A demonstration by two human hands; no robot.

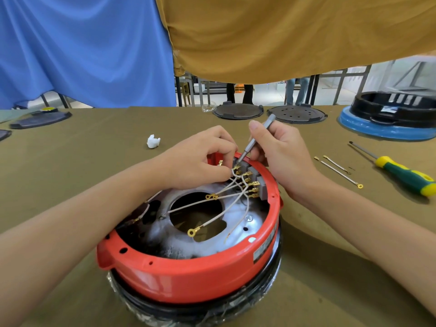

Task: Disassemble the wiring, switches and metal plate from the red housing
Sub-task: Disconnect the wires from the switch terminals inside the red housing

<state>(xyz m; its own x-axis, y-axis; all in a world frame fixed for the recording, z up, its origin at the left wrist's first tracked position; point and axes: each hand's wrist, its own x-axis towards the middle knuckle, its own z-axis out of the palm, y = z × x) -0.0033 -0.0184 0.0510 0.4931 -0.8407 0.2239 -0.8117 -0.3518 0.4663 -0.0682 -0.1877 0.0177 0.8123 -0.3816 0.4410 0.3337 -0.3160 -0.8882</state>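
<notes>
From the head camera, the red housing [188, 267] sat at 6 o'clock on the olive-covered table [82, 161], resting on a black base [200, 310]. Inside it lay the metal plate [238, 223] with a large round hole, crossed by white wires [221, 199] ending in brass terminals. Grey switches [257, 180] lined the housing's inner wall at about 1 o'clock.

The left hand [198, 159] pinched a wire at the first switch, fingers curled on it. The right hand [280, 152] gripped a grey driver bit [257, 140], its tip down at that same switch.

At 3 o'clock of the housing lay two loose wires [337, 171], and beyond them a green-and-yellow screwdriver [401, 173]. A white wad [153, 141] sat at 11 o'clock. Dark round lids [238, 111] lay at 12 o'clock, and a black part on a blue ring [387, 131] at 2 o'clock.
</notes>
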